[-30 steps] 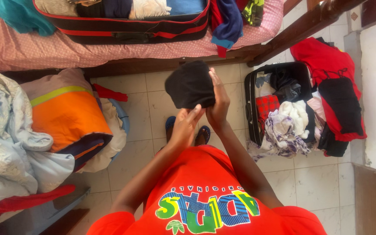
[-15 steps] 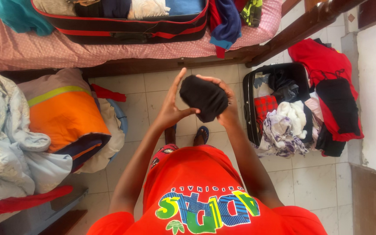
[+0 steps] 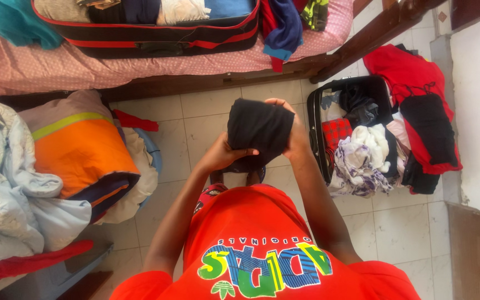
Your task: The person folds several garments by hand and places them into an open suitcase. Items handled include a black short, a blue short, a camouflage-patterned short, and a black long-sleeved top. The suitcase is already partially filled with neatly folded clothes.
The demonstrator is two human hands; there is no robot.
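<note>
Black cloth (image 3: pixel 259 129) bunched between our hands, left (image 3: pixel 221 154) gripping underneath, right (image 3: pixel 294 139) clamped on its side, held up over floor (image 3: pixel 195 122) beside open suitcase (image 3: pixel 314 130).

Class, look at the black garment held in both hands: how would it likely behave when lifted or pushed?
The black garment probably goes floppy: it drapes and folds between the left hand and right hand. It seems light, held up by fingertips alone. Being soft cloth, it would likely bunch rather than slide or roll.
</note>
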